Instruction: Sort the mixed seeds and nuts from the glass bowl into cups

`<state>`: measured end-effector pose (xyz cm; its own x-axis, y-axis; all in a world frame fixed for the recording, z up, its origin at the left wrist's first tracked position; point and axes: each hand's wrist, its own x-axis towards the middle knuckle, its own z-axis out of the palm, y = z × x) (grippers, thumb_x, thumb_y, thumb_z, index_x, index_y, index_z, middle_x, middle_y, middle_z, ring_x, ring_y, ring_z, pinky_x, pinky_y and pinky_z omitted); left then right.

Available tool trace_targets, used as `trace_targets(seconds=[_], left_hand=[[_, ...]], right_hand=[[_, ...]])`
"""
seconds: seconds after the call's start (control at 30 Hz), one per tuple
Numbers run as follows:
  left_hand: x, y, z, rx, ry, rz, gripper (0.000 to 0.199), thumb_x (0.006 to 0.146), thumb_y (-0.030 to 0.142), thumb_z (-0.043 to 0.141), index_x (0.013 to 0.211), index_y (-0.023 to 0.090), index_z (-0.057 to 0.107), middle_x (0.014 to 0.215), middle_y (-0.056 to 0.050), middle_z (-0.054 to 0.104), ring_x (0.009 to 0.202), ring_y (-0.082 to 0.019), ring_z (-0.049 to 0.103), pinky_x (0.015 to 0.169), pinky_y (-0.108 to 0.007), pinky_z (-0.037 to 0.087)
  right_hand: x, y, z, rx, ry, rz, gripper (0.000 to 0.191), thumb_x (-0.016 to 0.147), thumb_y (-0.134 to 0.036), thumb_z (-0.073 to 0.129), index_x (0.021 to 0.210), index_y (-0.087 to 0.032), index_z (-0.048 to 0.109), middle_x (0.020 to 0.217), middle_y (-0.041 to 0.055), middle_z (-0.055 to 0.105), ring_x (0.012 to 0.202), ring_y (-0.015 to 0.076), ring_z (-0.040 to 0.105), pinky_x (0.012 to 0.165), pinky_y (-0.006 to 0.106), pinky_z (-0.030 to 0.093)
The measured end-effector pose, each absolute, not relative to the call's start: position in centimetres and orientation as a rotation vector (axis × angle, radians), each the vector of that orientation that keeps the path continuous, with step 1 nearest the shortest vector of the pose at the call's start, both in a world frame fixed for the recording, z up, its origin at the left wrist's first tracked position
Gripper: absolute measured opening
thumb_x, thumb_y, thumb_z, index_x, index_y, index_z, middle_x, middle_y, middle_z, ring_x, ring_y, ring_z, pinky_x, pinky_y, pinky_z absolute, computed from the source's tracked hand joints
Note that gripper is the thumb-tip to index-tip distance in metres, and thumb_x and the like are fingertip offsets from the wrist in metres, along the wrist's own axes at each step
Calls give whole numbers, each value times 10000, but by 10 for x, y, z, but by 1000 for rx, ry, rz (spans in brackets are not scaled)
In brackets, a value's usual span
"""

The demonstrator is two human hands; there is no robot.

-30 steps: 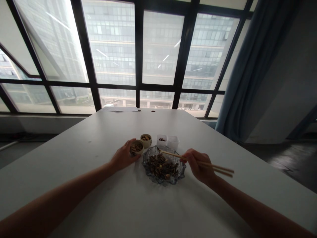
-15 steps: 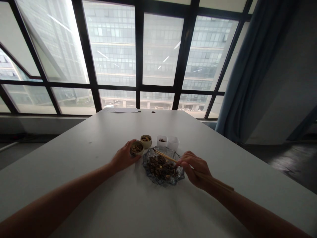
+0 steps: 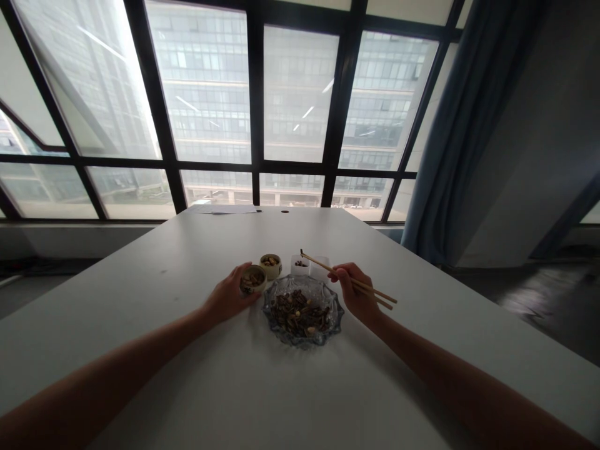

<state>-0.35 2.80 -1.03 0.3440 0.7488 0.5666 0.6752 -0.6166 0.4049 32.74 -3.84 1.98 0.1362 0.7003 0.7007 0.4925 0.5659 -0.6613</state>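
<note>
My left hand [image 3: 229,291] is wrapped round a small round cup [image 3: 254,279] holding brownish pieces, left of the glass bowl. In my right hand [image 3: 355,289] is a pair of wooden chopsticks [image 3: 323,266], their tips pinching a small dark piece [image 3: 301,251] above the white square containers. The scalloped glass bowl [image 3: 338,315] stands between my hands with a heap of dark seeds or nuts [image 3: 300,312] and a few pale ones inside. A second round cup [image 3: 273,272] with yellowish-brown pieces sits just behind the held one.
Behind the bowl, a white square container [image 3: 300,270] holds a few dark pieces, with another white container [image 3: 321,267] beside it, partly hidden by the chopsticks. Papers [image 3: 225,209] lie at the far end of the white table [image 3: 187,387]. Windows and a blue curtain [image 3: 438,156] stand beyond.
My right hand has lifted the chopsticks up and away from the bowl, their tips now over the white containers with a dark piece. My left hand keeps hold of the cup; the view has shifted slightly.
</note>
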Motion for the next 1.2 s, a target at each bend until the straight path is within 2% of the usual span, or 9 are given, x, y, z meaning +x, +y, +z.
trace_targets(seconds=[0.13, 0.3, 0.43, 0.53, 0.73, 0.83, 1.07, 1.2], left_hand=[[-4, 29, -11, 2493, 1327, 1146, 730, 805, 480, 702, 1431, 211, 440, 1396, -157, 613, 1194, -329, 656, 992, -479, 555], [-4, 30, -12, 2492, 1322, 1148, 720, 802, 474, 700, 1423, 211, 444, 1399, -159, 612, 1211, -330, 647, 1001, -479, 550], [-4, 29, -11, 2480, 1319, 1135, 721, 807, 482, 695, 1421, 204, 440, 1396, -162, 612, 1219, -331, 642, 1008, -482, 547], [-3, 28, -11, 2475, 1326, 1140, 725, 805, 488, 703, 1420, 208, 443, 1387, -157, 618, 1201, -327, 653, 1003, -476, 550], [-4, 29, -12, 2479, 1342, 1117, 739, 813, 480, 702, 1441, 215, 416, 1409, -155, 600, 1210, -328, 642, 1010, -485, 545], [-4, 29, -12, 2483, 1337, 1113, 743, 817, 494, 698, 1445, 218, 411, 1414, -158, 595, 1211, -332, 638, 1017, -494, 540], [-3, 27, -11, 2470, 1342, 1102, 744, 816, 488, 701, 1439, 203, 411, 1424, -167, 585, 1223, -346, 632, 1029, -508, 532], [-3, 27, -10, 2474, 1337, 1116, 741, 810, 476, 705, 1438, 212, 414, 1417, -162, 594, 1218, -341, 641, 1024, -497, 540]], right_hand=[[328, -31, 20, -1091, -1512, 233, 504, 901, -697, 555, 870, -206, 663, 744, 55, 734, 707, 204, 698, 669, 314, 556], [336, -43, 34, -1048, -1444, 236, 539, 943, -694, 482, 870, -193, 669, 749, 66, 735, 737, 210, 703, 706, 335, 563], [340, -64, 46, -991, -1533, 387, 553, 958, -669, 482, 756, -197, 688, 603, 45, 699, 592, 192, 672, 618, 322, 554], [336, -75, 48, -1031, -1653, 456, 550, 947, -661, 511, 724, -195, 699, 576, 49, 703, 557, 196, 677, 554, 308, 544], [326, -82, 49, -1074, -1847, 299, 530, 969, -602, 506, 677, -196, 683, 598, 61, 714, 519, 173, 641, 487, 275, 480], [327, -84, 51, -1065, -1848, 241, 523, 987, -574, 487, 673, -201, 678, 611, 67, 723, 524, 178, 652, 511, 282, 498], [330, -85, 51, -1061, -1964, 232, 533, 1020, -517, 440, 646, -199, 647, 566, 56, 691, 488, 162, 628, 477, 268, 472], [330, -85, 50, -1041, -1922, 278, 531, 1009, -549, 455, 665, -204, 666, 567, 54, 698, 491, 167, 640, 481, 272, 489]])
